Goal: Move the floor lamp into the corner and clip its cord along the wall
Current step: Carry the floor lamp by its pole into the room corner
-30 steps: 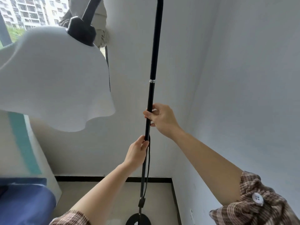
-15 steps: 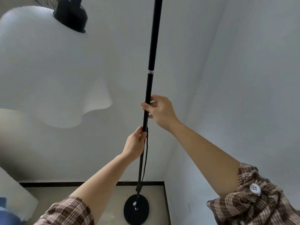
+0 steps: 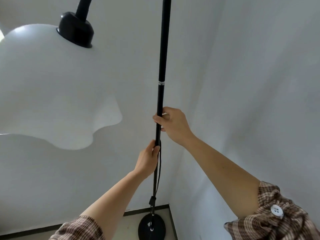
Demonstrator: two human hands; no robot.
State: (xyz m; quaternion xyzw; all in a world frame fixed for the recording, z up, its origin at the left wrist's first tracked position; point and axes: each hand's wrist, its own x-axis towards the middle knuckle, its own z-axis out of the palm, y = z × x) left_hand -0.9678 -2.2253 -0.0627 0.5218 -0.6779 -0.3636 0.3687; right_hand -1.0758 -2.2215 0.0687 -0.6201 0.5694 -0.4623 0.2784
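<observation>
The floor lamp's black pole [image 3: 163,49] rises through the middle of the view, close to where two white walls meet. My right hand [image 3: 173,124] grips the pole at mid height. Just below it, my left hand [image 3: 148,161] is closed around the pole as well. The round black base [image 3: 152,226] rests on the pale floor beside the wall corner. A thin black cord [image 3: 159,170] hangs along the pole down to a small inline switch [image 3: 152,200]. The wavy white shade [image 3: 52,87] with its black cap hangs at upper left.
Two white walls meet in a corner [image 3: 174,179] right behind the lamp. A dark baseboard [image 3: 43,229] runs along the foot of the left wall. The shade fills much of the left side at head height.
The lamp and the view have moved toward the corner; the window and blue object at left are gone from sight. The base now shows fully on the floor. Both hands keep their grip.
</observation>
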